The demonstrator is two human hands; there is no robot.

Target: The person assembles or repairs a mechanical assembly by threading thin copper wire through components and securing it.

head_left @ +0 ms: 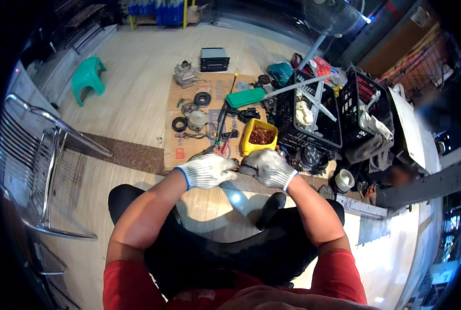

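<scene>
My left hand and my right hand wear whitish work gloves and meet above the near edge of a cardboard sheet. Both have their fingers closed around something small and partly dark between them, with a bit of red showing; the gloves hide what it is. Just beyond my right hand stands a yellow container holding reddish-brown, copper-coloured scraps. Past my left hand lie a red-handled tool and thin dark cables. Farther off on the cardboard are black rings and a round pale metal part.
A green tray lies behind the yellow container. Black crates full of parts stand to the right, with a white cup nearer me. Metal chairs and a green stool stand left. A fan rises at the back.
</scene>
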